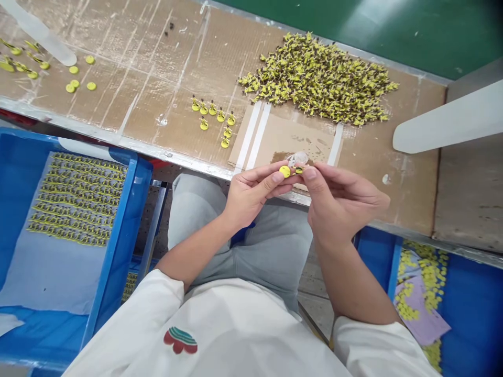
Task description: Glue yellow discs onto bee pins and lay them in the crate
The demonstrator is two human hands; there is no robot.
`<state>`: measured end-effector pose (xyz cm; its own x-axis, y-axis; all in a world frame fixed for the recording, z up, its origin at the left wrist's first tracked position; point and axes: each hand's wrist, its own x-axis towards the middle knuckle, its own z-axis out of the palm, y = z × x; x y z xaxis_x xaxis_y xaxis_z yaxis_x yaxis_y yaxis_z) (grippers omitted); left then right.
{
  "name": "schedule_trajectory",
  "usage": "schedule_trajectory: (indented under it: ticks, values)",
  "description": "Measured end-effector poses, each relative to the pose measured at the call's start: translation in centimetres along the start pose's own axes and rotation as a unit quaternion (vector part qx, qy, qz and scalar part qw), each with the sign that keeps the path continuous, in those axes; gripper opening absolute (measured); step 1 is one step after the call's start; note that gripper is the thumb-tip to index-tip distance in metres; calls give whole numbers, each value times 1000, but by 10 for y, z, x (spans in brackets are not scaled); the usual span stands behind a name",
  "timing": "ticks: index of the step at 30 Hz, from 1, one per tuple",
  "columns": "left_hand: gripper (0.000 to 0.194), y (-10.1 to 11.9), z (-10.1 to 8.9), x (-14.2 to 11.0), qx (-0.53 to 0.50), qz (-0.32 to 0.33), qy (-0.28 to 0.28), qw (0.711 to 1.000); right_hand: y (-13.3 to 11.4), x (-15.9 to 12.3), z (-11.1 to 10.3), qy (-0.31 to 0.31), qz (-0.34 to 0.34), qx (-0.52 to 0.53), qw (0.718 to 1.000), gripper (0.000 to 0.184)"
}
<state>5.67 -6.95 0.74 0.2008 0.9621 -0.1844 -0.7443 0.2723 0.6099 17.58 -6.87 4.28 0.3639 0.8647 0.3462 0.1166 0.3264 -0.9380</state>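
Observation:
Just over the table's front edge, my left hand [255, 191] pinches a round yellow base [285, 172] between thumb and fingers. My right hand [340, 196] grips a tiny yellow and dark figurine [298, 170] close beside that base; whether the two touch I cannot make out. Behind the hands sits a small round whitish pad or dish [298, 158] on the cardboard. Several figurines on yellow bases [212, 108] stand upright to the left of the hands. A big heap of loose figurines [318, 78] lies farther back.
Cardboard covers the table [157, 78]. Loose yellow discs [91, 86] lie at the left near a white post [47, 39]; another white post [448, 118] juts in at right. A blue crate [133, 209] at lower left holds rows of figurines [78, 199]. Yellow discs fill part of a blue bin [471, 314] at lower right.

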Motion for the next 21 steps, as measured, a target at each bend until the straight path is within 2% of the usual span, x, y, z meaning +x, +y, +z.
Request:
schedule_trajectory:
  ticks: [4,16,21]
  values:
    - [32,1,-1,0,16,-3,12,1000,2,0,1,3,5,-5,1000,16]
    - [27,0,-3,2,22,16,0,1000,6,0,2,-3,-9,-23,1000,15]
    - [28,-1,-4,3,36,15,16,999,7,-1,0,-8,-20,-51,998,15]
